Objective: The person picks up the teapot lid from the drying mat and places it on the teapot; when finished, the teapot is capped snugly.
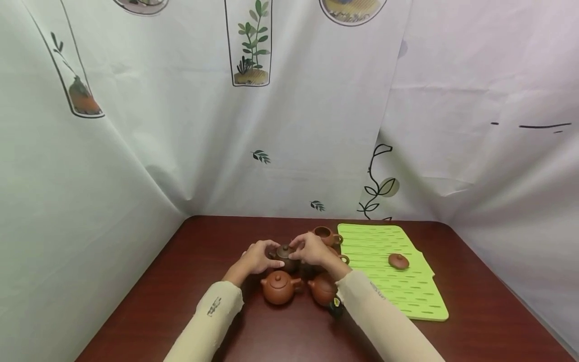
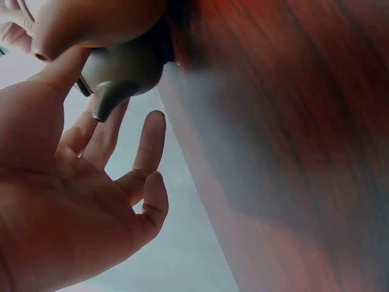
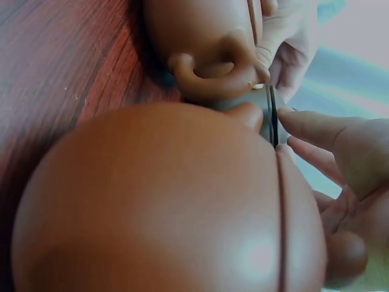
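Both hands meet at a dark brown teapot (image 1: 290, 265) standing on the table, its spout toward the left. My left hand (image 1: 258, 256) grips it from the left, thumb in front and fingers behind; the little fingers stay loosely spread in the left wrist view. From the right, my right hand (image 1: 314, 250) holds the dark lid (image 1: 285, 250) at its edge between thumb and fingers, and the lid sits on the pot. A reddish-brown teapot (image 1: 278, 290) with its lid on stands just in front. Another reddish-brown teapot (image 1: 323, 290) is below my right wrist.
A lidless reddish-brown teapot (image 1: 323, 233) stands behind my right hand, with more pots partly hidden beneath that hand. On the green mat (image 1: 420, 299) at the right lies a loose reddish-brown lid (image 1: 399, 261). White printed cloth (image 1: 289, 186) hangs behind the dark red table (image 1: 190, 251).
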Demonstrator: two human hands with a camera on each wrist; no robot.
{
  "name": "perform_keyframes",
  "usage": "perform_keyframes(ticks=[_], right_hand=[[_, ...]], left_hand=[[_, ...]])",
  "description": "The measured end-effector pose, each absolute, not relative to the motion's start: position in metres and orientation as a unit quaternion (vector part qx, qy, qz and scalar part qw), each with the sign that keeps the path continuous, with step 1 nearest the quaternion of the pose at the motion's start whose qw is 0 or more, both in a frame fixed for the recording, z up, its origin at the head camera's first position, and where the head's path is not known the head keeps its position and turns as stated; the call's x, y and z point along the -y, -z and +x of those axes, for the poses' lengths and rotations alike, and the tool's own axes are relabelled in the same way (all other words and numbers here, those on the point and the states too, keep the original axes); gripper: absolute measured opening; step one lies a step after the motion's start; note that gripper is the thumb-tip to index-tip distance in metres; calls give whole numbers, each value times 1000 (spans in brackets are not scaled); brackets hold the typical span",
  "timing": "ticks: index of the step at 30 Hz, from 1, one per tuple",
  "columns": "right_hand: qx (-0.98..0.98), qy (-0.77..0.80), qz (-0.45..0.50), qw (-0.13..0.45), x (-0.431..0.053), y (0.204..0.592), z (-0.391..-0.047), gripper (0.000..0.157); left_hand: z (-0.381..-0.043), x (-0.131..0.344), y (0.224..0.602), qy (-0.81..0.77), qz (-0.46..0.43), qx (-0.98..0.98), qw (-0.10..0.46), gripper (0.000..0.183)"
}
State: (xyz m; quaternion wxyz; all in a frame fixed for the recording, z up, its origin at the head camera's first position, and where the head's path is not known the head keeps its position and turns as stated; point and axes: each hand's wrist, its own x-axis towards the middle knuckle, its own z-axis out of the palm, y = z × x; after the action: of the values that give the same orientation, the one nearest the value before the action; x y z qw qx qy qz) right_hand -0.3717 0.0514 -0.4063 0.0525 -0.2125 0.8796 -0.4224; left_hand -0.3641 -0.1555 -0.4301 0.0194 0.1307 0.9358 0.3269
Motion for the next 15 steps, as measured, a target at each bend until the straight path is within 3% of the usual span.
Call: perform_keyframes(ticks=[11,15], right_hand=[[-869,443,-216,36,-83,400,-362,28],[-853,468,-232,7,-94,395,-356,32]], left_hand=[[-360,151,423,-278,159,-947,14,54],[-362,150,418,-278,154,-948,8,66]])
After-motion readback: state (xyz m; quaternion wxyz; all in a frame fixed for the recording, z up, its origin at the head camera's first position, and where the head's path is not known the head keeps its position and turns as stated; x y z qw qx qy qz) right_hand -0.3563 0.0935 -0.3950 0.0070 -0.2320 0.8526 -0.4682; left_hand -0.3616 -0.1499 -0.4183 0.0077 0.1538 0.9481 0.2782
